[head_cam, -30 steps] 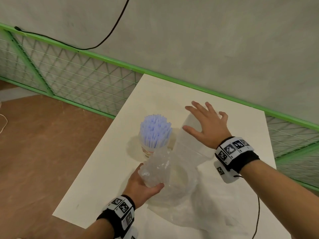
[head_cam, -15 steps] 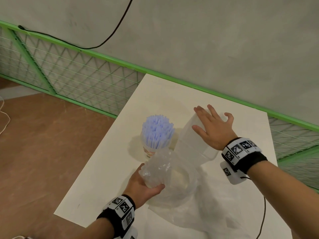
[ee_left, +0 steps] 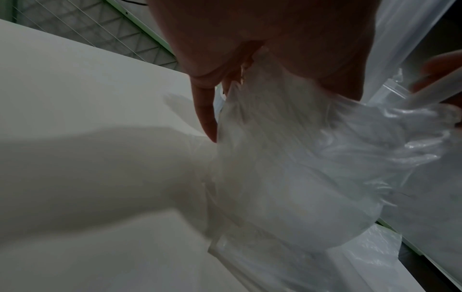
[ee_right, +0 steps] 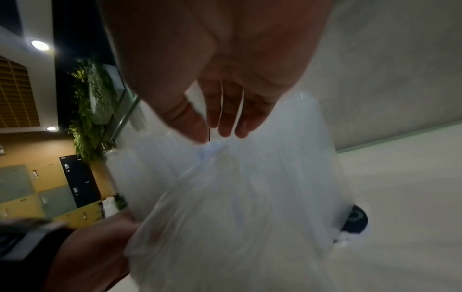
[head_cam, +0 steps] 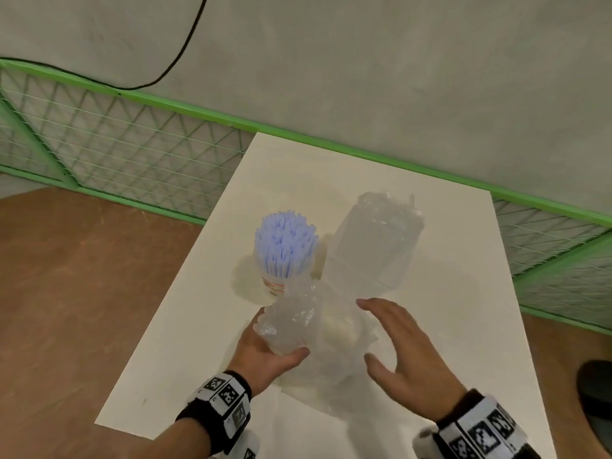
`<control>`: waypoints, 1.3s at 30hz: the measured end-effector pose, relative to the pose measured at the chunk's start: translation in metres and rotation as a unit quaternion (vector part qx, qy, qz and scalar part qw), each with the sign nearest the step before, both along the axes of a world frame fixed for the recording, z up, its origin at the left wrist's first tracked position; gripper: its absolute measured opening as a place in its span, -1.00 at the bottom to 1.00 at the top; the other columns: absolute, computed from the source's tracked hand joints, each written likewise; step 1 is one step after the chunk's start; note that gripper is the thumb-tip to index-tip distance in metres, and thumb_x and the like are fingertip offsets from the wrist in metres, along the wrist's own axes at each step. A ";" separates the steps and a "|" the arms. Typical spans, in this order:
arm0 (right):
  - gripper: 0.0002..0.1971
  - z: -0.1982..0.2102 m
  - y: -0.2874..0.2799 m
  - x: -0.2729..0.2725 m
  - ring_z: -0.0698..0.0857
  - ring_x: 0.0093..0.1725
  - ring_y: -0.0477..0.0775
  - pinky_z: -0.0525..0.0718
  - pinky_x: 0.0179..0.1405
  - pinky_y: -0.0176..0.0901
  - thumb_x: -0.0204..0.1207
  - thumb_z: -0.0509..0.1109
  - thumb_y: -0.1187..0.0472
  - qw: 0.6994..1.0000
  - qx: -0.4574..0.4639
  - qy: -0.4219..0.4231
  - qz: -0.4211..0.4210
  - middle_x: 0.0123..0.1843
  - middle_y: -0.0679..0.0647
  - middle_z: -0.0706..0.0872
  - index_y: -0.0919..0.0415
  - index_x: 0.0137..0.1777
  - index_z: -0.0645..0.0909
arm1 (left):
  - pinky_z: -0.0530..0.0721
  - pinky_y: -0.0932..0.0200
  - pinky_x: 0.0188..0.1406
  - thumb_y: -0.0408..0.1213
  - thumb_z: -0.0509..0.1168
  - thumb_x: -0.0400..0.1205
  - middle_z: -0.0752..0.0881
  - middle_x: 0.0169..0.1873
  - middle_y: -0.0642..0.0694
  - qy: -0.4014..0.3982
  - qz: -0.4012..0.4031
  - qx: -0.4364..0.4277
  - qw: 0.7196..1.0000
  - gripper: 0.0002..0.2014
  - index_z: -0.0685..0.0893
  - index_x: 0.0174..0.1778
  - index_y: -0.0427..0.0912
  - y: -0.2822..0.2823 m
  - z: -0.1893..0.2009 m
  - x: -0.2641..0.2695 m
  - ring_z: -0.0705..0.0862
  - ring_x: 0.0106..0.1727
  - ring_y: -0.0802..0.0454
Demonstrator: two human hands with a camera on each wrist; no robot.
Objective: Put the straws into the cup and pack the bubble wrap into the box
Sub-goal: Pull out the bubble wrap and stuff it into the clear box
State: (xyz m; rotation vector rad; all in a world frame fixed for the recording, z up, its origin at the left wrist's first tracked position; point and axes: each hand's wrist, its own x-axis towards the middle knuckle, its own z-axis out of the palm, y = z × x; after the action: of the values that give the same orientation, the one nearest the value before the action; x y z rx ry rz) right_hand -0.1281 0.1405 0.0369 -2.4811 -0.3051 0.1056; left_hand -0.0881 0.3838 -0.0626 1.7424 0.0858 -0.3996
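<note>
The crumpled clear bubble wrap [head_cam: 291, 318], bunched on the white counter [head_cam: 447, 293] by the curled left hand [head_cam: 265, 354], should be compressed by the open right hand [head_cam: 402, 356] before the clear plastic box [head_cam: 371, 246] is filled.

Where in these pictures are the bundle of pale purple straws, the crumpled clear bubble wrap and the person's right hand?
Bundle of pale purple straws [head_cam: 284, 241], head view: top ends of the bundle.
Crumpled clear bubble wrap [head_cam: 291, 318], head view: bunched upper part.
Right hand [head_cam: 405, 354], head view: back of the hand.
</note>
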 end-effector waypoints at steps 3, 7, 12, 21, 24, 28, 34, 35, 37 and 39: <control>0.06 -0.011 0.017 -0.004 -0.16 0.68 -0.26 -0.17 0.58 -0.38 0.37 0.45 -0.23 0.996 -0.055 0.053 0.041 0.71 -0.27 -0.07 -0.07 0.72 -0.13 | 0.71 0.17 0.15 -0.11 0.72 0.17 0.80 0.04 0.01 0.003 -0.013 -0.013 1.000 -0.32 0.63 0.19 0.03 0.000 0.002 -0.002 0.78 0.08 0.17; 0.26 -0.010 0.033 0.014 -0.23 0.66 -0.31 -0.19 0.58 -0.31 0.25 0.55 -0.31 0.997 -0.042 0.054 0.035 0.70 -0.27 -0.15 -0.04 0.72 -0.28 | 0.70 0.33 0.03 -0.32 0.74 0.21 0.77 0.08 0.09 -0.018 -0.039 -0.051 0.998 -0.29 0.57 0.23 0.05 -0.001 0.010 -0.006 0.76 0.12 0.18; 0.33 -0.011 0.037 0.025 0.14 0.57 -0.48 -0.07 0.54 -0.22 0.16 0.60 -0.33 0.994 -0.028 0.074 0.074 0.66 -0.46 0.08 -0.13 0.70 -0.31 | 0.57 0.29 0.30 -0.15 0.73 0.23 0.54 0.35 0.10 -0.118 -0.161 -0.016 0.980 -0.15 0.43 0.28 0.56 0.009 0.017 0.000 0.56 0.39 0.19; -0.04 -0.019 0.044 0.021 0.29 0.54 -0.31 0.20 0.46 -0.08 0.12 0.67 -0.26 0.995 0.018 0.032 0.089 0.46 -0.36 0.39 -0.28 0.53 0.28 | 0.63 -0.05 0.37 -0.01 0.72 0.20 0.19 0.55 0.07 -0.213 -0.217 -0.015 0.953 -0.06 0.40 0.47 0.33 0.011 0.022 0.014 0.51 0.48 -0.02; -0.18 -0.025 0.047 0.020 0.46 0.45 -0.24 0.42 0.40 -0.04 0.13 0.71 -0.20 0.996 0.079 -0.003 0.052 0.38 -0.29 0.51 -0.15 0.40 0.46 | 0.43 0.09 0.53 0.09 0.67 0.21 0.28 0.54 0.18 -0.228 -0.219 -0.005 0.949 -0.07 0.37 0.49 0.35 0.005 0.021 0.014 0.36 0.58 0.11; -0.30 -0.034 0.052 0.013 0.58 0.34 -0.14 0.50 0.28 -0.36 0.13 0.78 0.03 0.984 0.177 -0.022 -0.011 0.31 -0.17 0.57 -0.10 0.27 0.54 | 0.25 0.41 0.51 0.25 0.58 0.21 0.36 0.45 0.45 -0.261 -0.192 0.025 0.946 -0.12 0.32 0.43 0.52 -0.004 0.025 0.011 0.33 0.54 0.30; -0.36 -0.020 0.057 0.021 0.48 0.47 -0.23 0.41 0.41 -0.42 0.20 0.75 0.05 0.979 0.200 0.000 -0.028 0.46 -0.17 0.51 -0.08 0.27 0.57 | 0.65 -0.18 0.31 -0.20 0.71 0.15 0.58 0.29 -0.14 -0.161 -0.127 -0.097 0.974 -0.14 0.49 0.35 0.18 -0.011 0.031 0.016 0.63 0.32 -0.13; -0.35 -0.018 0.058 0.023 0.48 0.47 -0.23 0.42 0.42 -0.40 0.18 0.76 0.04 0.979 0.200 0.003 -0.032 0.46 -0.19 0.52 -0.04 0.28 0.59 | 0.67 -0.12 0.27 -0.22 0.71 0.13 0.63 0.26 -0.12 -0.136 -0.114 -0.118 0.977 -0.12 0.49 0.37 0.05 -0.012 0.031 0.017 0.66 0.29 -0.11; -0.25 -0.015 0.060 0.027 0.48 0.47 -0.24 0.43 0.45 -0.36 0.14 0.78 0.01 0.979 0.197 0.010 -0.045 0.47 -0.21 0.51 0.00 0.35 0.58 | 0.69 0.09 0.17 -0.22 0.70 0.10 0.70 0.20 -0.07 -0.105 -0.090 -0.143 0.980 -0.14 0.52 0.34 -0.07 -0.014 0.031 0.017 0.69 0.26 -0.03; -0.11 -0.015 0.062 0.031 0.47 0.46 -0.25 0.45 0.43 -0.35 0.10 0.79 -0.01 0.980 0.191 0.025 -0.054 0.46 -0.20 0.50 -0.04 0.46 0.48 | 0.68 0.22 0.10 -0.27 0.69 0.11 0.74 0.17 -0.04 -0.082 -0.078 -0.148 0.983 -0.19 0.56 0.31 -0.08 -0.016 0.035 0.016 0.72 0.23 0.04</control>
State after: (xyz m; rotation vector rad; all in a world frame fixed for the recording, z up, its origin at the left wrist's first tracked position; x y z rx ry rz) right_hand -0.0973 0.2024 0.0220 -2.1044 -0.1503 0.0577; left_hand -0.0717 0.3674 -0.0277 1.4845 -0.2200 -0.3619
